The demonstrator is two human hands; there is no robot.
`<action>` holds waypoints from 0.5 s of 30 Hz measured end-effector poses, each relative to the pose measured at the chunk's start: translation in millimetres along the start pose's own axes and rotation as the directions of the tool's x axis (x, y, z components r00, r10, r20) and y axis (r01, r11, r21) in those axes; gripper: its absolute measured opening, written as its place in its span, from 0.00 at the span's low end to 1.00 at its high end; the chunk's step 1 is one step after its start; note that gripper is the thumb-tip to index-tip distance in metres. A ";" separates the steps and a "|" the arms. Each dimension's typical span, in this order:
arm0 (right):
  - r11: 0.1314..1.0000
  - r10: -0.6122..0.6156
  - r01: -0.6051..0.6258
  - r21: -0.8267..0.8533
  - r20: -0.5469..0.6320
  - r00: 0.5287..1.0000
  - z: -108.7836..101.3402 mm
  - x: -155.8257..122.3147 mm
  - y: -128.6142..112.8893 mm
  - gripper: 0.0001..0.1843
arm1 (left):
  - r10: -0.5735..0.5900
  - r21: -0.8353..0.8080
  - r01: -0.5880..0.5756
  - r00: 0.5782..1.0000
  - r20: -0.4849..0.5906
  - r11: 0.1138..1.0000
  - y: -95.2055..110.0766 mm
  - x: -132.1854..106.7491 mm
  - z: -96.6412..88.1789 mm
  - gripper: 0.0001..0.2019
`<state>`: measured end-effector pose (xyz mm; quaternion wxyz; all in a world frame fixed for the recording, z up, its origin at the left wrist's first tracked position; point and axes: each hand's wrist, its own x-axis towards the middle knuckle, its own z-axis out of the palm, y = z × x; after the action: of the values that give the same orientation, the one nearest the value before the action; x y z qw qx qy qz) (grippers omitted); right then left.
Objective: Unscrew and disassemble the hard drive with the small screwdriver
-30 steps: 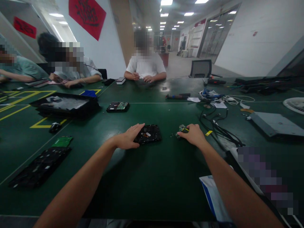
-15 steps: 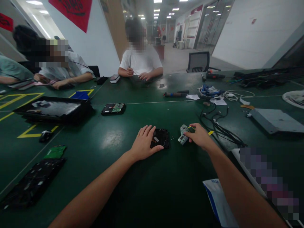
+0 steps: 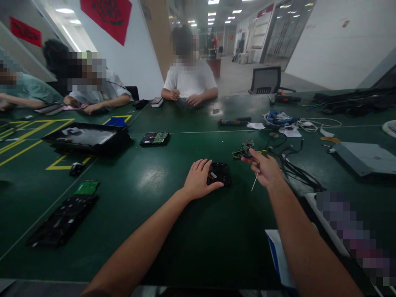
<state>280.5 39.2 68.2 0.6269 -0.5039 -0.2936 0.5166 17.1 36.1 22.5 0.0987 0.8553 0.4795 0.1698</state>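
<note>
My left hand [image 3: 200,178] rests over the left side of a small black device casing [image 3: 223,174], its fingers near the far edge and thumb along the near edge. To the right, my right hand [image 3: 265,167] pinches a circuit board [image 3: 243,151] between thumb and fingers, beyond the casing and apart from it. The same hand also holds a thin tool with a pale shaft [image 3: 254,182] pointing down and a yellow part near the fingers, probably a screwdriver. Fingers hide the rest of it.
Black cables [image 3: 293,169] lie right of my right hand, near a grey metal box [image 3: 365,159]. Left are a black tray [image 3: 89,138], an opened device with a board [image 3: 154,139], and a black panel [image 3: 63,220] beside a green board [image 3: 87,187]. People sit across the table.
My right hand has carried the circuit board up and away from beside the casing; the board is now turned and the tool's shaft shows. My left hand stays on the casing. The view has shifted.
</note>
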 end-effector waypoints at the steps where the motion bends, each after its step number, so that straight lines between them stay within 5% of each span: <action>1: 1.000 0.012 -0.013 0.028 0.030 0.999 -2.7 -0.1 0.9 0.21 | 0.001 -0.002 -0.001 1.000 -0.004 1.000 1.6 1.9 1.1 0.53; 8: 1.000 0.009 -0.009 -0.003 0.099 0.995 -20.5 4.9 1.7 0.21 | 0.011 -0.017 -0.012 0.999 -0.041 1.000 4.4 9.6 8.5 0.54; 15: 0.979 0.041 -0.018 -0.203 0.110 0.993 -7.5 5.0 29.8 0.14 | 0.078 -0.009 -0.078 0.997 -0.028 0.997 -15.1 -1.1 2.7 0.56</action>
<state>278.1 40.2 37.1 0.5470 -0.5389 -0.3721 0.5214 5.8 43.0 14.7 0.0899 0.8703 0.4463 0.1878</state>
